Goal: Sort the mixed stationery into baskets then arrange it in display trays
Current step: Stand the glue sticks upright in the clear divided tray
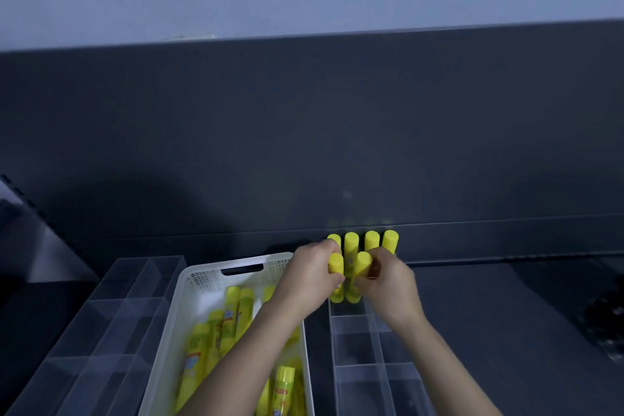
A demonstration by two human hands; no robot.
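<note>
A white basket (pixel 202 272) holds loose glue sticks (pixel 233 314) lying flat, pointing away from the person, while at the far end of the clear tray (pixel 371 341) beside it the left hand (pixel 310 277) and right hand (pixel 388 280) each grip one upright glue stick (pixel 336 263), cap up, before four standing ones (pixel 371 240).

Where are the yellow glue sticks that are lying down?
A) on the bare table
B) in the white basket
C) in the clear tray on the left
B: the lying glue sticks are piled inside the white basket, between the two clear trays.
</note>
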